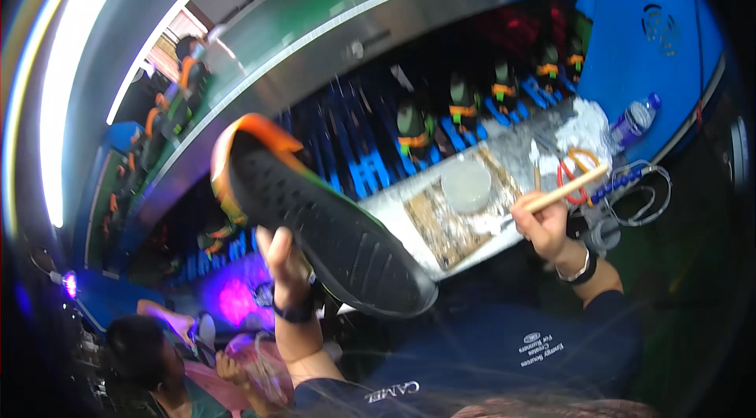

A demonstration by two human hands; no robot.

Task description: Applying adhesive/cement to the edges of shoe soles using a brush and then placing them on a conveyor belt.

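Black, the sole (327, 233) looked light, flexible, best held mid-edge; our left hand (283, 264) held it, fingers half-curled; our right hand (542, 226) pinched a stick (579, 184).

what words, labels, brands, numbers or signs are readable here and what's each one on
I won't copy wording or brands, but the print stands here:
Dark blue shirt: white lettering in two places, legible.
Blue panel: dark markings, too unclear to read.
Purple-labelled bottle: too small and blurred to read.
Black and orange shoe sole: no lettering I can make out.
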